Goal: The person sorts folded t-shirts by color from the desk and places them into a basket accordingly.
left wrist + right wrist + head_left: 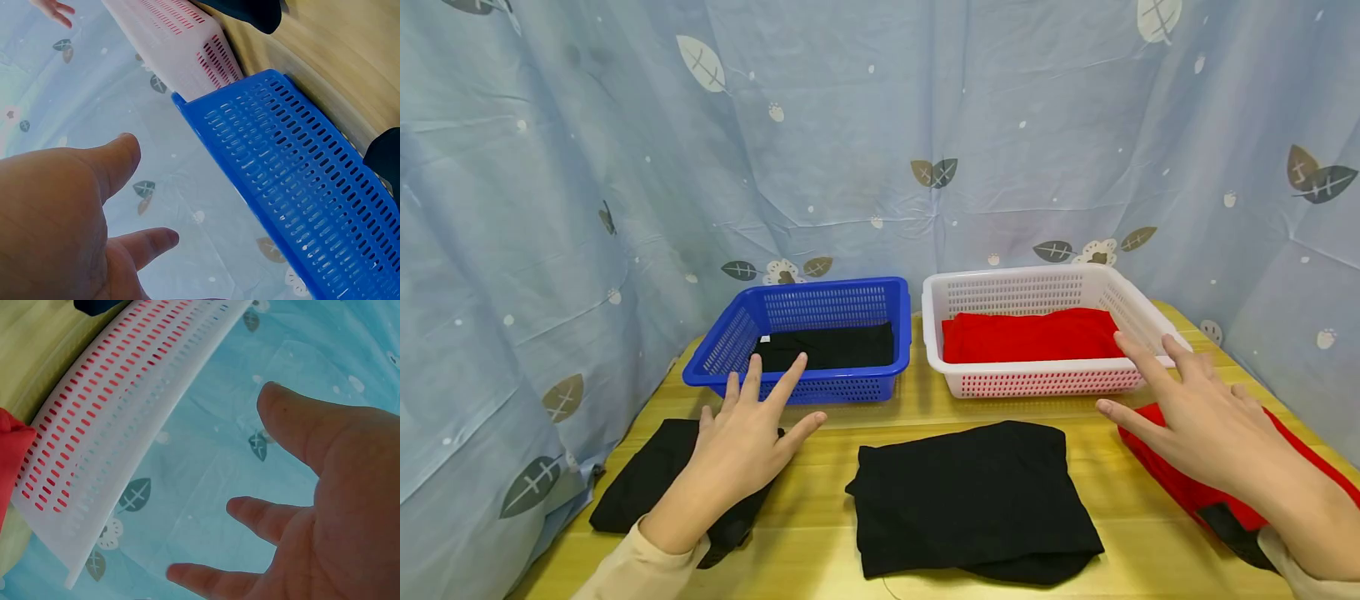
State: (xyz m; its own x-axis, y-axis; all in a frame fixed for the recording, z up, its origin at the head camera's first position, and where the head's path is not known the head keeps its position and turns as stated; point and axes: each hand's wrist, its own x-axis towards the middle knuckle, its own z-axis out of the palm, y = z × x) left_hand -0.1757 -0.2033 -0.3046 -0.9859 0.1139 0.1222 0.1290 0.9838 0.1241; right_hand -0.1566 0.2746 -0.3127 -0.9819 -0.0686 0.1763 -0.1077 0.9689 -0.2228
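Here, left hand (741, 450) and right hand (1202, 421) are hovering, fingers (786, 386) spread, near folded black cloth (647, 475) and folded red cloth (1178, 487) on the table (816, 500); a rectangular blue plastic basket (831, 390) is holding black fabric (827, 346), a rectangular white plastic basket (1045, 384) red fabric (1033, 337), suggesting colour grouping.

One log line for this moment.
left hand: spread, empty; right hand: spread, empty; blue basket: black cloth inside; white basket: red cloth inside; central black cloth: on table

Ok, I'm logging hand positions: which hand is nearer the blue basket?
Left. The left hand is just in front of the blue basket; the right hand is well to its right, near the white basket.
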